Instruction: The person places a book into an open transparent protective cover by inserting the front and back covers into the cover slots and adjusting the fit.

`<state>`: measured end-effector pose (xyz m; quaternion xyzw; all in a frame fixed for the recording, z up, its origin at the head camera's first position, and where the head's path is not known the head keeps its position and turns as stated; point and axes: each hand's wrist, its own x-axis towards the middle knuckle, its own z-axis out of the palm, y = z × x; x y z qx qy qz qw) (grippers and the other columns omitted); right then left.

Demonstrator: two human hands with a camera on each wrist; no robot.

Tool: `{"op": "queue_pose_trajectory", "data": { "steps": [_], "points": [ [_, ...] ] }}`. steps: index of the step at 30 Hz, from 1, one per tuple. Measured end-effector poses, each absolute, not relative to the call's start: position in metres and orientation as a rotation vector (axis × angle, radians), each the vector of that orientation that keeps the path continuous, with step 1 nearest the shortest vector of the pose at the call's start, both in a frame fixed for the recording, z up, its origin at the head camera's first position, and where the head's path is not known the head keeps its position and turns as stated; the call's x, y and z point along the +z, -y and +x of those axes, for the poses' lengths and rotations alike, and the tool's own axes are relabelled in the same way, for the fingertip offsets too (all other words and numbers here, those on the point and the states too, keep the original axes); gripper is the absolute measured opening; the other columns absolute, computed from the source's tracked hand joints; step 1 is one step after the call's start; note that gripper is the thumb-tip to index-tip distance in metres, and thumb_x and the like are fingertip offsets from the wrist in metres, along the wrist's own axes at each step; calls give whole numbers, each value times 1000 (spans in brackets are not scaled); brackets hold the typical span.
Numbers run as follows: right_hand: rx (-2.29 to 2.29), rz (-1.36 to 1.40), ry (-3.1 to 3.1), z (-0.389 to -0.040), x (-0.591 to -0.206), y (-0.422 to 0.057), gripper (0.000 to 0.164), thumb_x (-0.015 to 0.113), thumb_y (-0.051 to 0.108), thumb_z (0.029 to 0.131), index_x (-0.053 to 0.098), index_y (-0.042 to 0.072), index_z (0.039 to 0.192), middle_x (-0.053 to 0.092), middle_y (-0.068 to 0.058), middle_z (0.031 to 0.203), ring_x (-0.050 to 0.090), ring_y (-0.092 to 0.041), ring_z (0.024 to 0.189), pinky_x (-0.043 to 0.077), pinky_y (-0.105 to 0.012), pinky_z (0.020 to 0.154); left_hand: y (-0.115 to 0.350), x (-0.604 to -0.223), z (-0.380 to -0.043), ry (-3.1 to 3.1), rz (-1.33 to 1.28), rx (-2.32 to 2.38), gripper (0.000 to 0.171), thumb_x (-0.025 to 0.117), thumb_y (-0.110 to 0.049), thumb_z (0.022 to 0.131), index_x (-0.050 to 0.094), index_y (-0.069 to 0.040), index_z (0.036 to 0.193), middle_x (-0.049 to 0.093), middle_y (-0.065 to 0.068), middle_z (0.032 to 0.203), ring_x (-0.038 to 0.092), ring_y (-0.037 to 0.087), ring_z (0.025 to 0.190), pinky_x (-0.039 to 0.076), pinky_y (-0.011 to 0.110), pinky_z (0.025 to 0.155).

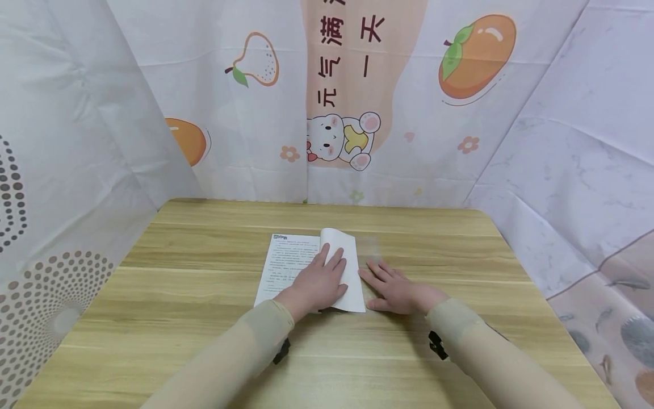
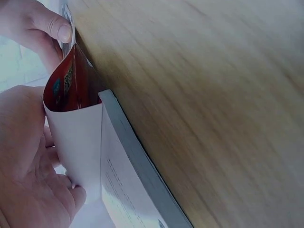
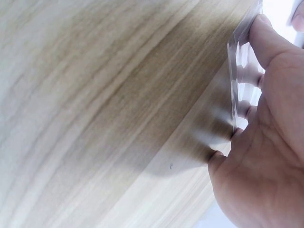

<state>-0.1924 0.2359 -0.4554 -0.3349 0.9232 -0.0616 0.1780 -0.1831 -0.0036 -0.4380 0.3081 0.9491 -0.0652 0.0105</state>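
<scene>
A book lies open on the table with a page of printed text facing up. Its blank white leaf curls over to the right, and in the left wrist view red print shows inside the curl. My left hand rests on this leaf, fingers extended toward the far edge. Beside the book on the right, my right hand is spread low over the table, its thumb close to the leaf's near corner. Its fingertips touch a clear plastic sheet, whose far end shows faintly beyond them in the head view.
The wood-grain table extends around the book on all sides. A printed curtain hangs behind its far edge, and more patterned cloth hangs along both sides. A dark strap sits at the right wrist.
</scene>
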Motion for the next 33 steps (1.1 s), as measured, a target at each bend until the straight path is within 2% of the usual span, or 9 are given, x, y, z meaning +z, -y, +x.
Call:
{"op": "queue_pose_trajectory", "data": {
  "steps": [10, 19, 33],
  "points": [
    [-163, -945, -2612, -195, -461, -238, 78, 43, 57, 97, 8, 19, 156, 0, -17, 160, 0, -38, 143, 20, -61, 111, 12, -437, -185, -2923, 893, 30, 72, 37, -50, 102, 19, -1, 151, 8, 15, 160, 5, 32, 144, 17, 40, 117],
    [-175, -929, -2618, -195, -463, -239, 79, 42, 61, 96, 6, 22, 156, -1, -14, 160, -1, -36, 143, 19, -61, 112, 22, -438, -185, -2896, 896, 159, 67, 32, -45, 104, 17, -1, 152, 5, 15, 160, 5, 32, 144, 15, 40, 118],
    [-147, -879, -2604, -193, -459, -236, 79, 43, 60, 96, 4, 24, 156, -3, -12, 161, -3, -33, 144, 16, -58, 114, 32, -436, -188, -2848, 907, 265, 59, 27, -37, 106, 14, -2, 152, 4, 14, 160, 7, 30, 144, 18, 39, 117]
  ]
}}
